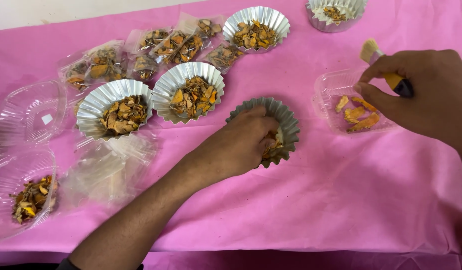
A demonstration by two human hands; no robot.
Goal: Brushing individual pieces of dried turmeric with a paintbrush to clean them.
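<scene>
- Far left, on the pink tabletop (pixel 341 200): two clear plastic containers; the upper container (pixel 28 112) holds no pieces, the lower container (pixel 21 197) holds dried orange-brown pieces.
- Behind them: a cluster of small clear packets (pixel 141 52) filled with the same dried pieces.
- Left of centre: two fluted foil cups (pixel 151 97), touching side by side, both filled.
- Centre: left hand (pixel 243 142) reaches into a darker fluted cup (pixel 286 120), fingers curled on the dried pieces inside; exact grip hidden by the hand.
- Rear centre: another filled foil cup (pixel 256 22); one more (pixel 336 12) at the top edge.
- Right: right hand (pixel 426 95) clenched on a small brush (pixel 383 65) with a yellow-and-black handle, bristles up, just above a clear tray (pixel 331 90) holding a few orange slices.
</scene>
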